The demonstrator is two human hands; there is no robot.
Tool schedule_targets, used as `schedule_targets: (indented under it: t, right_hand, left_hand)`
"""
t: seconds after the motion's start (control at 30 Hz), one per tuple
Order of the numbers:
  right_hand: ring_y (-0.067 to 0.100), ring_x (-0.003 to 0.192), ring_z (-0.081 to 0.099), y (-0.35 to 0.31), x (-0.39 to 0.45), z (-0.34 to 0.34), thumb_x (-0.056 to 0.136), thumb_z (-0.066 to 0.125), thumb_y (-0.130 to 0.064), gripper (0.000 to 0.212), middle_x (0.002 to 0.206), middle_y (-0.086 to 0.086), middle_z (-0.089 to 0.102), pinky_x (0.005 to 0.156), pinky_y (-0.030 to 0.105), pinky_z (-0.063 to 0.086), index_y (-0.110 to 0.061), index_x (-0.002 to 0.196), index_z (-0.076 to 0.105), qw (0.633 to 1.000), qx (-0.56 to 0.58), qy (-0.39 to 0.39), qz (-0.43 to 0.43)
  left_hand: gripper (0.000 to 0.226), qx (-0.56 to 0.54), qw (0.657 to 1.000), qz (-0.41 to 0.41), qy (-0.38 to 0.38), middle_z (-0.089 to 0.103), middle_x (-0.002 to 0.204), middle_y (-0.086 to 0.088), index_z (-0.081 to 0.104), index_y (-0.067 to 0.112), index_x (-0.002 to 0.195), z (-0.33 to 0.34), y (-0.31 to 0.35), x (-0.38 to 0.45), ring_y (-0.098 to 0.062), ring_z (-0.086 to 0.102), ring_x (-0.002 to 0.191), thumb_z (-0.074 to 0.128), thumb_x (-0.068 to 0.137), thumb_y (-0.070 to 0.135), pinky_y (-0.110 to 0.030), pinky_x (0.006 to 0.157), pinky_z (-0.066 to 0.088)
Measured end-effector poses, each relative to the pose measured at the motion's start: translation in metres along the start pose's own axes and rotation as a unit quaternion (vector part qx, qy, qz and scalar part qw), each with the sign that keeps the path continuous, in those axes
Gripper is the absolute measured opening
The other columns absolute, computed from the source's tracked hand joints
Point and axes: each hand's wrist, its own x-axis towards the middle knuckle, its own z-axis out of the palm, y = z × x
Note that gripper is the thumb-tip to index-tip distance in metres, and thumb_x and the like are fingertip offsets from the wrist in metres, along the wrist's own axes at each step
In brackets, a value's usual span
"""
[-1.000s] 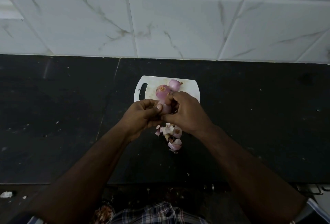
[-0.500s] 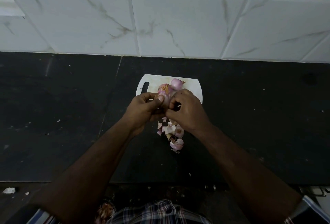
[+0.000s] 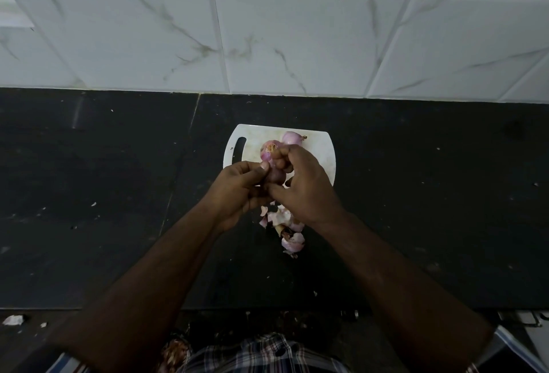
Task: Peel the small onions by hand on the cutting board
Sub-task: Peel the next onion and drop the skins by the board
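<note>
Near the back edge of the black stone countertop (image 3: 118,194), a small white plastic cutting board (image 3: 320,149) with a slotted handle at its left end was laid flat, its long side parallel to the white marble-patterned wall tiles (image 3: 297,39). Above the front half of the board, a small pinkish-purple onion (image 3: 269,149) was held up between both hands. The left hand (image 3: 237,191) was curled, its thumb and fingers pinched against the onion's lower part from the left side. The right hand (image 3: 303,185) was likewise curled round the onion from the right, its fingertips set on the upper part near the brownish root end. Much of the onion was covered by the fingers, so how far it had been peeled could not be told. A second small pink onion (image 3: 292,138), with a dry tip pointing right, was seen lying on the board near its back edge, just behind the held one. A loose heap of pale pink and white onion skins (image 3: 286,227) was spread on the countertop just in front of the board, partly hidden under the right wrist. Small white scraps were scattered over the dark surface. At the bottom edge, a checked shirt (image 3: 267,355) was seen.
</note>
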Motion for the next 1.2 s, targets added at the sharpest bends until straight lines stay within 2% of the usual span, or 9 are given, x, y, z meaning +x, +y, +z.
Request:
schedule_targets:
  t: [0.13, 0.3, 0.37, 0.47, 0.63, 0.8, 0.9, 1.0, 1.2]
  right_hand:
    - [-0.007, 0.088, 0.051, 0.0, 0.004, 0.003, 0.077, 0.08, -0.013, 0.038, 0.099, -0.004, 0.058, 0.07, 0.003, 0.038, -0.01, 0.109, 0.059, 1.0, -0.001, -0.012, 0.009]
    - [0.009, 0.091, 0.053, -0.001, 0.005, 0.006, 0.078, 0.076, -0.012, 0.032, 0.099, 0.001, 0.057, 0.075, 0.02, 0.047, -0.01, 0.104, 0.056, 1.0, -0.008, -0.009, 0.005]
    - [0.013, 0.093, 0.053, -0.002, 0.006, 0.007, 0.077, 0.075, -0.008, 0.033, 0.1, 0.0, 0.056, 0.077, 0.025, 0.049, -0.011, 0.103, 0.055, 1.0, -0.009, -0.007, 0.005]
    - [0.01, 0.091, 0.054, -0.003, 0.008, 0.007, 0.075, 0.077, -0.008, 0.035, 0.1, -0.001, 0.057, 0.073, 0.02, 0.048, -0.013, 0.102, 0.055, 1.0, -0.006, -0.01, 0.02]
    - [0.002, 0.081, 0.053, -0.001, 0.01, 0.005, 0.07, 0.081, -0.011, 0.037, 0.093, -0.006, 0.056, 0.065, 0.007, 0.04, -0.012, 0.096, 0.055, 0.999, -0.014, -0.016, 0.046]
    - [0.011, 0.081, 0.058, -0.001, 0.011, 0.006, 0.068, 0.082, -0.013, 0.038, 0.091, 0.0, 0.06, 0.064, 0.022, 0.046, -0.012, 0.094, 0.055, 0.998, -0.025, -0.029, 0.048]
    - [0.011, 0.083, 0.057, 0.001, 0.012, 0.007, 0.068, 0.083, -0.015, 0.039, 0.093, 0.0, 0.06, 0.062, 0.017, 0.044, -0.015, 0.093, 0.053, 0.997, -0.037, -0.035, 0.05]
    - [0.013, 0.082, 0.056, 0.003, 0.012, 0.008, 0.066, 0.084, -0.018, 0.039, 0.091, 0.0, 0.06, 0.062, 0.021, 0.044, -0.016, 0.091, 0.053, 0.997, -0.042, -0.037, 0.054]
    - [0.012, 0.08, 0.057, 0.006, 0.012, 0.008, 0.066, 0.085, -0.02, 0.038, 0.09, 0.001, 0.062, 0.063, 0.017, 0.044, -0.017, 0.088, 0.053, 0.997, -0.044, -0.039, 0.053]
  left_hand:
    - [0.021, 0.011, 1.0, 0.016, 0.015, 0.075, 0.09, -0.013, 0.067, 0.003, 0.093, 0.003, -0.003, 0.001, -0.024, 0.071, 0.077, 0.056, 0.102, 0.019, -0.045, 0.083, 0.058]
    - [0.019, 0.031, 0.998, 0.039, 0.05, 0.075, 0.085, -0.013, 0.065, -0.001, 0.097, 0.007, -0.003, 0.001, -0.024, 0.069, 0.072, 0.06, 0.101, 0.017, -0.039, 0.069, 0.059]
    - [0.019, 0.034, 0.997, 0.043, 0.06, 0.074, 0.089, -0.017, 0.064, -0.002, 0.101, 0.007, -0.003, 0.004, -0.028, 0.069, 0.075, 0.062, 0.099, 0.017, -0.042, 0.071, 0.058]
    - [0.018, 0.028, 0.997, 0.043, 0.065, 0.074, 0.092, -0.019, 0.065, 0.0, 0.099, 0.006, -0.003, 0.005, -0.03, 0.07, 0.077, 0.065, 0.097, 0.018, -0.046, 0.077, 0.057]
    - [0.017, 0.024, 0.996, 0.041, 0.07, 0.073, 0.084, -0.016, 0.063, 0.001, 0.093, 0.011, -0.005, 0.003, -0.024, 0.066, 0.061, 0.062, 0.1, 0.016, -0.037, 0.063, 0.057]
    - [0.018, 0.021, 0.995, 0.042, 0.087, 0.073, 0.08, -0.014, 0.064, 0.001, 0.089, 0.015, -0.006, 0.002, -0.02, 0.067, 0.057, 0.061, 0.1, 0.015, -0.031, 0.054, 0.056]
    - [0.018, 0.023, 0.994, 0.038, 0.097, 0.072, 0.081, -0.015, 0.065, 0.002, 0.088, 0.016, -0.007, 0.002, -0.02, 0.067, 0.059, 0.061, 0.1, 0.013, -0.032, 0.055, 0.055]
    - [0.017, 0.025, 0.993, 0.038, 0.107, 0.072, 0.082, -0.016, 0.065, 0.003, 0.087, 0.016, -0.007, 0.001, -0.02, 0.068, 0.06, 0.061, 0.1, 0.013, -0.032, 0.056, 0.056]
    - [0.018, 0.032, 0.991, 0.042, 0.125, 0.071, 0.077, -0.015, 0.066, 0.001, 0.086, 0.02, -0.008, 0.0, -0.017, 0.066, 0.054, 0.061, 0.1, 0.011, -0.026, 0.046, 0.051]
